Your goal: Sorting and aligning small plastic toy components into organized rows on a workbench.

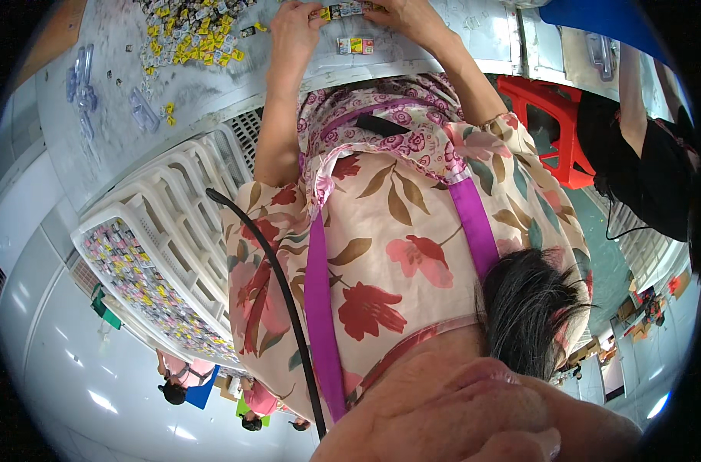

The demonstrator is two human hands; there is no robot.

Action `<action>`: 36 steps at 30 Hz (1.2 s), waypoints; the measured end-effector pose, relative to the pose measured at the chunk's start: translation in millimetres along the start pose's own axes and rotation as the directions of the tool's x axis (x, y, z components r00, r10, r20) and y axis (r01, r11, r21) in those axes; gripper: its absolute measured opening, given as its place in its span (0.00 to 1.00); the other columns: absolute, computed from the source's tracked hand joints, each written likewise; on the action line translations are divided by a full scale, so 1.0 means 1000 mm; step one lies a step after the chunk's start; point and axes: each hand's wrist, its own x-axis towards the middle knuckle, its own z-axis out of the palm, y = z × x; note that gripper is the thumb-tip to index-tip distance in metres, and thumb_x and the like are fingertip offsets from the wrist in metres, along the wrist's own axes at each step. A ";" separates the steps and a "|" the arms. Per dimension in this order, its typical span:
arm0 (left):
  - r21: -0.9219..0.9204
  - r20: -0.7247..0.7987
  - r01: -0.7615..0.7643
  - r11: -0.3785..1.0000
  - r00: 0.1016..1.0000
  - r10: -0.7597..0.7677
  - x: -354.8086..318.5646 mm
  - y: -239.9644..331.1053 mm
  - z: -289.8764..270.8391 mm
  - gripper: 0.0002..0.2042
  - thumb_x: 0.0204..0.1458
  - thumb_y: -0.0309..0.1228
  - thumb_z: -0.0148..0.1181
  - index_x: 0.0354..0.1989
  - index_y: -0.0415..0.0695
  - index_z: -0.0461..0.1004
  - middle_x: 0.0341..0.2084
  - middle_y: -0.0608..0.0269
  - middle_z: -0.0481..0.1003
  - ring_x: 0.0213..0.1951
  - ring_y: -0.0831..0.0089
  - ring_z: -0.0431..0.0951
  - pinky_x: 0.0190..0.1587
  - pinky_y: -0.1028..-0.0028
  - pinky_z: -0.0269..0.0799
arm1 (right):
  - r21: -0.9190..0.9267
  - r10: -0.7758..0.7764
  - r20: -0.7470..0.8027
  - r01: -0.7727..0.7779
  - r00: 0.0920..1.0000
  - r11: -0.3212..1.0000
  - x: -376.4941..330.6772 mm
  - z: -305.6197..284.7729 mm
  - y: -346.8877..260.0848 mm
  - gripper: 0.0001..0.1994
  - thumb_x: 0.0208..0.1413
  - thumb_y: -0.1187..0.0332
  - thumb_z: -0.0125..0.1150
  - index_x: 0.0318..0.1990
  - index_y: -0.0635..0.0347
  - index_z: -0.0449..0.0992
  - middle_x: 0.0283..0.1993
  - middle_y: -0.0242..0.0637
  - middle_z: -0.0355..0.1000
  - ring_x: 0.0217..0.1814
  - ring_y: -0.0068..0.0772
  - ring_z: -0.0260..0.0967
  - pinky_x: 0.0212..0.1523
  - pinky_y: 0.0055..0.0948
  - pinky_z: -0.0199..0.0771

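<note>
Crate [183,202] full of small colourful packets [135,285]; both hands' grip on a packet row [341,11].

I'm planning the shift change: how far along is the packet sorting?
Done: a short row of packets lies lined up on the table. In hand: the left hand and right hand pinch a second row between them. Left: a big loose pile beside the left hand. Whether the crate holds finished packets is unclear.

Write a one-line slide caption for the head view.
Both hands, left hand and right hand, hold a row of small colourful packets on a grey table beside a white crate.
</note>
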 end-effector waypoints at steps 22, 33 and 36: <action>-0.184 0.256 0.082 0.979 0.966 -0.032 -0.059 0.058 -0.059 0.12 0.51 0.22 0.66 0.44 0.38 0.83 0.36 0.47 0.78 0.40 0.49 0.80 0.47 0.59 0.75 | 0.050 0.087 0.000 -0.087 0.996 0.995 -0.066 0.003 -0.067 0.17 0.53 0.71 0.71 0.51 0.59 0.82 0.46 0.40 0.77 0.40 0.44 0.79 0.42 0.37 0.81; -0.237 0.162 0.002 0.972 0.986 0.037 -0.063 0.068 -0.054 0.10 0.52 0.20 0.63 0.43 0.37 0.82 0.36 0.47 0.77 0.39 0.50 0.79 0.44 0.58 0.74 | 0.030 0.015 -0.079 -0.012 0.997 0.999 -0.079 0.004 -0.061 0.15 0.54 0.69 0.71 0.50 0.59 0.82 0.47 0.40 0.76 0.42 0.43 0.78 0.42 0.37 0.81; -0.245 0.131 -0.006 0.970 0.991 0.039 -0.065 0.067 -0.053 0.10 0.53 0.21 0.63 0.43 0.37 0.82 0.37 0.47 0.77 0.38 0.51 0.80 0.43 0.59 0.75 | 0.045 -0.016 -0.144 0.023 0.989 0.999 -0.083 0.011 -0.056 0.14 0.54 0.70 0.71 0.48 0.59 0.83 0.48 0.39 0.77 0.43 0.42 0.78 0.43 0.35 0.82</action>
